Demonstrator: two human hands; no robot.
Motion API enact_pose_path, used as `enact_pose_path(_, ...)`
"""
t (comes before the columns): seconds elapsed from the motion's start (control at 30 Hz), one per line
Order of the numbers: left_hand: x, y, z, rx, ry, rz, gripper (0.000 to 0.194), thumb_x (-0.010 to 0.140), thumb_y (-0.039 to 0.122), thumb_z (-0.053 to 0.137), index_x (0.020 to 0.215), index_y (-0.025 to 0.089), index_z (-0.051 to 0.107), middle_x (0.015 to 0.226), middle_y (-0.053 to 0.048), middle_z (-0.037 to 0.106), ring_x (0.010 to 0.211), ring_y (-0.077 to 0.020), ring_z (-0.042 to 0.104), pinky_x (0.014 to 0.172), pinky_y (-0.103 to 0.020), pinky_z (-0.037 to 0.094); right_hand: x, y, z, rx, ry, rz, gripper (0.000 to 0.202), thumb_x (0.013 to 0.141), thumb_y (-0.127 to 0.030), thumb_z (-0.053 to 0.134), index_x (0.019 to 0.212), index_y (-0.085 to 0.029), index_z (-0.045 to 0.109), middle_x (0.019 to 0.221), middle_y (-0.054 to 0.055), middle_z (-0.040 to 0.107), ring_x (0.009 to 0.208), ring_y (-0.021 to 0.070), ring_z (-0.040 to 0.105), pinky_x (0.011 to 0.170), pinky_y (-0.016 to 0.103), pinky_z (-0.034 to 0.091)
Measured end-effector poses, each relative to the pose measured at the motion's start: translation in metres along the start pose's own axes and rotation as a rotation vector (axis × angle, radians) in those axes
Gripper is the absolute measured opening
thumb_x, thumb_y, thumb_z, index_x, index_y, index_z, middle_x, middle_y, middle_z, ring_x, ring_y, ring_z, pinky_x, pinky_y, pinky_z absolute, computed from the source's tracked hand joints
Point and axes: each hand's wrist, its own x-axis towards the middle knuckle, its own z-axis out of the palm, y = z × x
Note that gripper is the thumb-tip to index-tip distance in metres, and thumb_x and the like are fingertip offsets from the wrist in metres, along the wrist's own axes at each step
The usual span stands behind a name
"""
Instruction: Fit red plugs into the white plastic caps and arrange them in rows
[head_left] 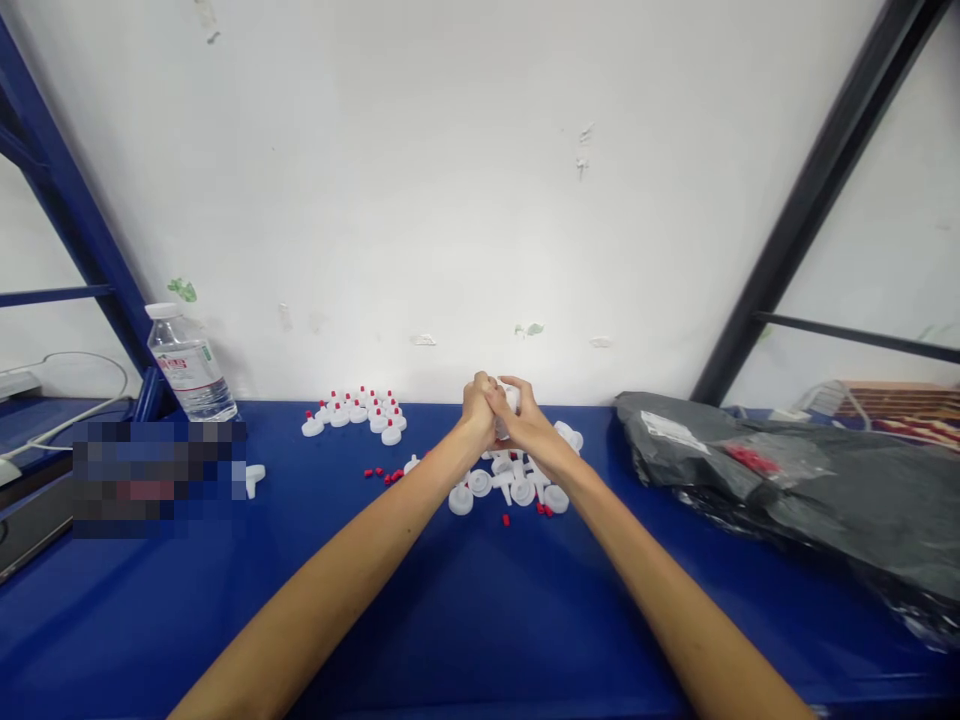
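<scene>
Above the pile of loose parts, my left hand [477, 408] and my right hand [529, 418] meet, both closed around a white plastic nozzle cap [513, 398]. Fingers cover most of it, so its tip cannot be made out. Below them lie several loose white nozzle caps [480, 484], some on their sides and some face down. Small red tip covers [506, 520] are scattered among these and to their left. Farther left, several white caps with red tips [358, 412] stand upright in a group near the wall.
A water bottle [192, 368] stands at the back left of the blue table [480, 620]. One white nozzle cap [255, 476] lies apart beside a blurred-out patch. On the right spreads a black plastic bag [810, 480] with a clear bag of red pieces [752, 460] on it.
</scene>
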Motion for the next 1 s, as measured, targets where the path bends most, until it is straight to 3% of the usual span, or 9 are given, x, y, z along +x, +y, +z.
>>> enact_pose_path(0.17,-0.009,-0.005,0.005,0.071,0.188,0.165,0.023,0.087,0.029,0.039,0.066,0.023,0.039,0.048,0.005,0.033,0.044,-0.0127,0.037,0.045,-0.025,0.029,0.002,0.01,0.008,-0.139,0.156,-0.012,0.052,0.093,-0.064,0.038,0.132,-0.029,0.04,0.102,0.007,0.068,0.078,0.0209,0.068,0.059,0.031,0.055)
enact_pose_path(0.37,-0.017,-0.007,0.015,0.131,0.245,0.343,0.033,0.091,0.025,0.036,0.058,0.023,0.035,0.05,0.005,0.035,0.047,-0.0116,0.038,0.049,-0.026,0.03,-0.002,0.008,0.011,-0.268,0.384,-0.17,0.036,0.096,-0.053,0.036,0.117,-0.026,0.049,0.108,0.005,0.068,0.088,0.0226,0.065,0.079,0.034,0.047)
enact_pose_path(0.67,-0.02,-0.002,0.015,0.133,0.349,0.506,0.048,0.098,0.032,0.038,0.052,0.022,0.033,0.047,0.004,0.033,0.046,-0.0116,0.035,0.053,-0.027,0.029,0.003,0.012,0.005,-0.28,0.409,-0.193,0.035,0.094,-0.05,0.042,0.119,-0.026,0.045,0.084,0.0,0.063,0.069,0.0201,0.059,0.069,0.032,0.044)
enact_pose_path(0.9,-0.009,-0.006,0.012,0.009,0.343,0.383,0.037,0.09,0.019,0.036,0.054,0.023,0.035,0.046,0.005,0.033,0.042,-0.0115,0.034,0.046,-0.026,0.027,0.01,0.008,-0.013,-0.417,0.377,-0.15,0.033,0.092,-0.048,0.045,0.118,-0.028,0.05,0.066,-0.006,0.055,0.057,0.0182,0.057,0.061,0.028,0.042)
enact_pose_path(1.0,-0.004,-0.001,0.008,-0.035,0.357,0.353,0.031,0.088,0.019,0.037,0.057,0.023,0.036,0.046,0.006,0.032,0.041,-0.0114,0.033,0.044,-0.024,0.025,0.008,0.004,-0.029,-0.653,0.252,-0.165,0.027,0.096,-0.042,0.041,0.112,-0.027,0.056,0.063,-0.004,0.057,0.059,0.0196,0.058,0.062,0.028,0.039)
